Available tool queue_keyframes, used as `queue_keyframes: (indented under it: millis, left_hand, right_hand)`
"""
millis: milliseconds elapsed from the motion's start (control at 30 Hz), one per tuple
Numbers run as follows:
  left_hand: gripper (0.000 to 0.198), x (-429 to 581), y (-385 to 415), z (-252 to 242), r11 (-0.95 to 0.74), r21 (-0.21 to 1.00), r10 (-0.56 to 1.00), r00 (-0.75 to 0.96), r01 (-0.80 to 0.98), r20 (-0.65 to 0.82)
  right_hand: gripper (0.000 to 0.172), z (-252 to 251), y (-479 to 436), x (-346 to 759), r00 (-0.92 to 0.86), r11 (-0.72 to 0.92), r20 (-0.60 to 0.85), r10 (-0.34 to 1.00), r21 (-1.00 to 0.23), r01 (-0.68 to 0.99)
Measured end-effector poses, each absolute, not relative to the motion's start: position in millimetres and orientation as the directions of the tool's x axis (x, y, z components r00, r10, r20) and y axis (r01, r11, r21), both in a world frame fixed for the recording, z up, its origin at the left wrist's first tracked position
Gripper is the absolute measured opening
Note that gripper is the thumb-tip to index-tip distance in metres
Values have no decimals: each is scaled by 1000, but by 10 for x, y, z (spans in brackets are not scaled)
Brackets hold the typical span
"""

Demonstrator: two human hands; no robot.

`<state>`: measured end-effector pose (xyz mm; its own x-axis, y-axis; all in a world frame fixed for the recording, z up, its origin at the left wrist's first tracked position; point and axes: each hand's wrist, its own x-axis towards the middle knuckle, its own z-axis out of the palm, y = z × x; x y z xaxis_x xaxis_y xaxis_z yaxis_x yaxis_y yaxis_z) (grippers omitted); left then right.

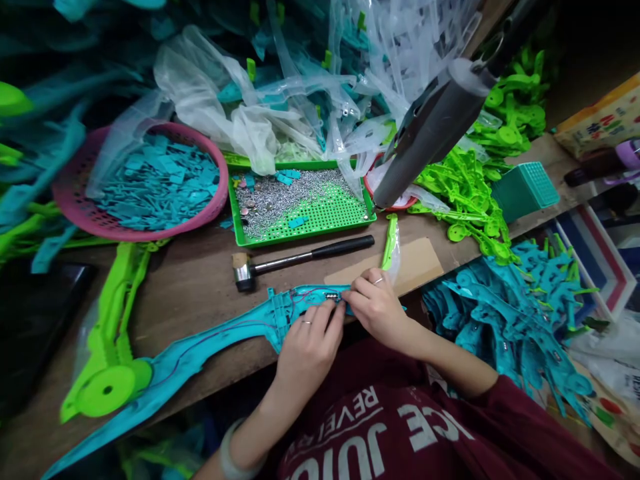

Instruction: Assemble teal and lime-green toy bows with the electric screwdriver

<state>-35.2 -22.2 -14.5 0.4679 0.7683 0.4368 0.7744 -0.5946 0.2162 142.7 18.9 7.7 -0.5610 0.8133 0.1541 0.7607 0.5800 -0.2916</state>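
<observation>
A long teal plastic toy part point(220, 333) lies along the near edge of the wooden bench point(190, 280), thin wires running along it. My left hand point(307, 347) rests on its right end with the fingers pressed on the plastic. My right hand point(375, 303) pinches at a small metal piece point(331, 295) set in that same end. Both hands touch the part side by side. A hammer point(300, 259) with a black handle lies just beyond them.
A green tray point(300, 230) of small metal bits, a pink basket point(200, 217) of teal pieces, a lime green part point(113, 333) at left, piles of teal parts point(510, 313) and green parts point(470, 193) at right, clear plastic bags behind, a grey machine arm point(430, 130).
</observation>
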Motion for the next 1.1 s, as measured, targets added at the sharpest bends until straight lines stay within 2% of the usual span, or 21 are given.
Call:
queue_keyframes:
  millis: [233,467,867,1100]
  left_hand:
    - [24,-353,-229,-162,-587,218,778,469,780,417]
    - [22,-366,-210,-129,-601,189,766,493,777,412]
    - [23,-373,-182,-57,-591,158,785,518,791,341]
    - [22,-379,-175,-68,-600,168,778,521,782,352]
  right_hand:
    - [19,86,180,1454,-539,539,125,833,-406,738]
    - [22,95,147,1406,-524,540,141,840,-313,781]
    - [16,92,112,1437,-507,545,200,839,-309,779]
    - [15,77,67,1422,-500,533,185,846,-247,809]
